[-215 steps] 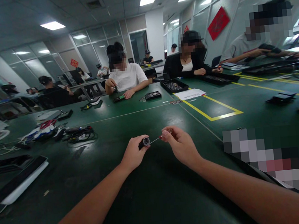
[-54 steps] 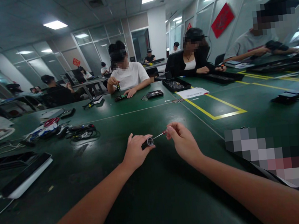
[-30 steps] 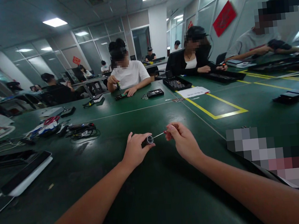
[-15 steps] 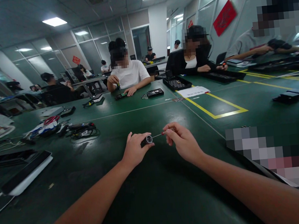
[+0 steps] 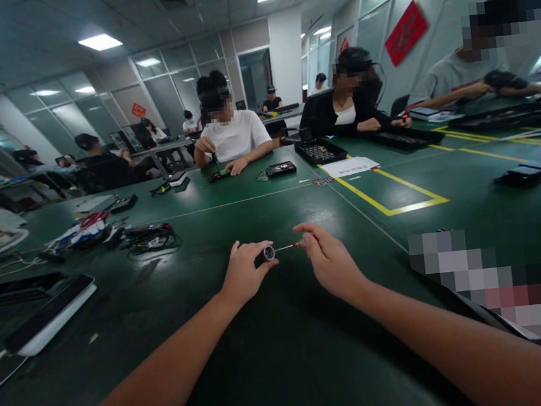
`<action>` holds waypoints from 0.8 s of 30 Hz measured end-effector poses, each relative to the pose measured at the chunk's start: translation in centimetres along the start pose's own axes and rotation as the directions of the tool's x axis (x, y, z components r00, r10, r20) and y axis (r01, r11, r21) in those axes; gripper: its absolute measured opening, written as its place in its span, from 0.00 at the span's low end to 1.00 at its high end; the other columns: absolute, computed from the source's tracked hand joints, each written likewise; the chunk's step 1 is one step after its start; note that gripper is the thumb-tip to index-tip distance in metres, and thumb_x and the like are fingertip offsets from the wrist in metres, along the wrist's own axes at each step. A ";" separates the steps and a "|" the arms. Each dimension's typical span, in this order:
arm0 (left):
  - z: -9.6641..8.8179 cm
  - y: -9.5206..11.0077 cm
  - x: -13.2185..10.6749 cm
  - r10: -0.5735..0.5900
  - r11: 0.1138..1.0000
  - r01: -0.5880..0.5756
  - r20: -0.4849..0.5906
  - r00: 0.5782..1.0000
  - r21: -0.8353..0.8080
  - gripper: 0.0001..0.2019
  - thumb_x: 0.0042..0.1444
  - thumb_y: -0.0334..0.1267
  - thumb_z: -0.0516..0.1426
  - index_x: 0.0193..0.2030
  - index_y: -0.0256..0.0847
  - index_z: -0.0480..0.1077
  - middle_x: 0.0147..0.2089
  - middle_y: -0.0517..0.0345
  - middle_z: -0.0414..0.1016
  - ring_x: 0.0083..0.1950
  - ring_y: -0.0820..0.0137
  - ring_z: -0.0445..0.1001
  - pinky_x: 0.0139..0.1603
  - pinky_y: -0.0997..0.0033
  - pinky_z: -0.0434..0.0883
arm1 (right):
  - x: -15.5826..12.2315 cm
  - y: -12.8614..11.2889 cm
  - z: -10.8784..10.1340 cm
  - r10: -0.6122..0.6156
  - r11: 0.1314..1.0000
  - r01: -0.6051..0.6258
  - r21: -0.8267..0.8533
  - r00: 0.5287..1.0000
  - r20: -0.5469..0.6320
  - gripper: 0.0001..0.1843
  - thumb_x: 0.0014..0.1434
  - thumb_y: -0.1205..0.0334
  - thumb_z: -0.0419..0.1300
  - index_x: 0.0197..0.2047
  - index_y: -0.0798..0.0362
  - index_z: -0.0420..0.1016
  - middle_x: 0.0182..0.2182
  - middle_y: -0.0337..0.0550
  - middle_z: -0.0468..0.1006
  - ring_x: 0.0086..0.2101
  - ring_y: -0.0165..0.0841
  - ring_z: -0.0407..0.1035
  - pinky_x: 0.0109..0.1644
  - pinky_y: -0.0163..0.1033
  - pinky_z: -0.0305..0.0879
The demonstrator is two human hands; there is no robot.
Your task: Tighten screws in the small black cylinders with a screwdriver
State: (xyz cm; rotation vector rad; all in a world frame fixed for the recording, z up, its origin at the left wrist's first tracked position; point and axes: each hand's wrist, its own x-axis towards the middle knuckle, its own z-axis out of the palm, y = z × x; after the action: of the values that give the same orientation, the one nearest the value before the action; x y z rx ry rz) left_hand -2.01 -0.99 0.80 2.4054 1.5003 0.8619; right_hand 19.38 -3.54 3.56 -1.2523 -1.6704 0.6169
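Observation:
My left hand grips a small black cylinder with a silver ring end, held just above the green table. My right hand pinches a thin screwdriver with a red handle. Its metal tip points into the silver end of the cylinder. Both hands are closed and sit close together at the table's middle.
A black and white flat device lies at the left, with tangled cables behind it. A blurred-out object lies at the right. Yellow tape marks the table. Several people work at the far side, with a black parts tray.
The hands have stayed nearly in place. My right hand's fingers have shifted slightly on the screwdriver handle; the tip remains at the cylinder's end.

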 end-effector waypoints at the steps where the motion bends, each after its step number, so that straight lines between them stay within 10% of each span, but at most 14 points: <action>1: 0.0 -0.1 0.0 -0.004 1.000 0.004 -0.010 1.000 -0.001 0.18 0.61 0.45 0.61 0.57 0.50 0.70 0.51 0.57 0.78 0.55 0.59 0.73 0.71 0.38 0.49 | 0.0 0.1 0.0 0.007 1.000 -0.007 0.014 1.000 0.010 0.18 0.69 0.56 0.46 0.53 0.49 0.72 0.31 0.41 0.75 0.29 0.36 0.70 0.33 0.40 0.62; 24: 0.0 0.0 -0.1 0.015 1.000 -0.015 0.012 1.000 0.000 0.18 0.60 0.44 0.63 0.57 0.50 0.71 0.49 0.57 0.78 0.53 0.60 0.73 0.69 0.40 0.51 | -0.3 -0.8 0.1 0.033 0.999 -0.033 0.031 0.999 0.011 0.15 0.70 0.52 0.44 0.48 0.49 0.67 0.30 0.40 0.75 0.29 0.36 0.69 0.34 0.41 0.60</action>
State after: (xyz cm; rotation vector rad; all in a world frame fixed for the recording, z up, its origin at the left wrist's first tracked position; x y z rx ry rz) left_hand -2.06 -1.10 0.80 2.4201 1.4804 0.8488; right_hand 18.97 -4.06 4.09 -1.2587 -1.6452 0.6678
